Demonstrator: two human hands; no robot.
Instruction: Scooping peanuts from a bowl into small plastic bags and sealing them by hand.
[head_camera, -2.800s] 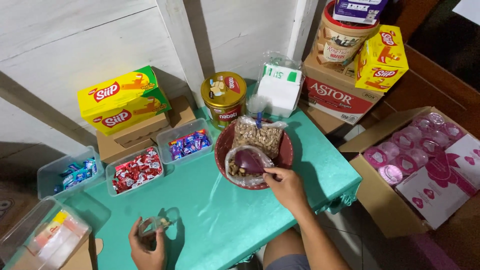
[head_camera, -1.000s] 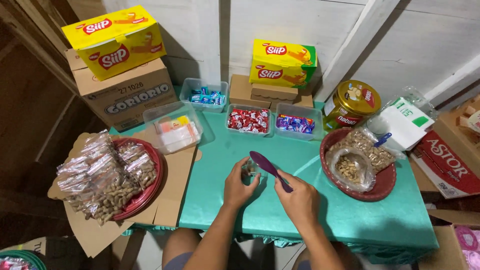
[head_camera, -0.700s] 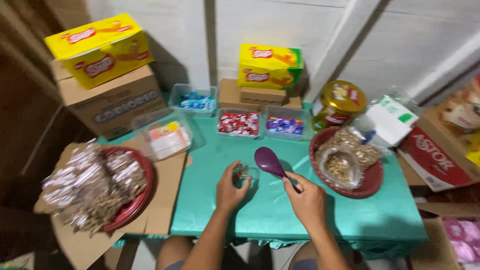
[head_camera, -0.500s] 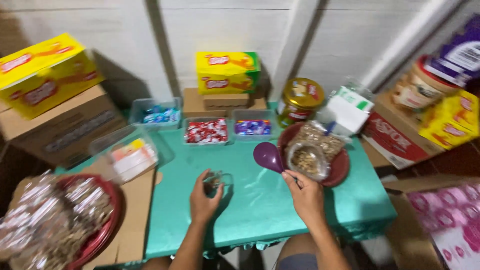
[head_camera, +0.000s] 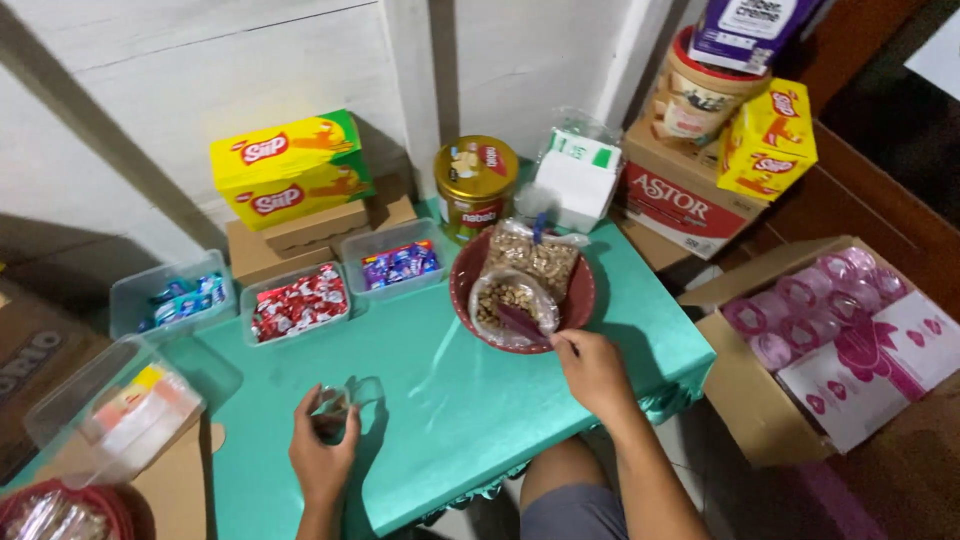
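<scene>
Head view: the left hand (head_camera: 322, 455) has its grip closed around a small clear bag (head_camera: 335, 408) on the green worktop (head_camera: 450, 400); thin, soft and slippery, best pinched at its mouth. The right hand (head_camera: 592, 368) grips a purple scoop (head_camera: 520, 322), stiff and light, dipped into the peanut bag (head_camera: 508, 305) in the red bowl (head_camera: 580, 290).

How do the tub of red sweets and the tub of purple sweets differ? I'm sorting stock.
The red tub looks fuller than the purple tub. The red tub sits nearer the table's front edge and left; the purple tub sits further back, beside the red bowl. Both are clear, lidless, rectangular plastic tubs of wrapped sweets.
</scene>
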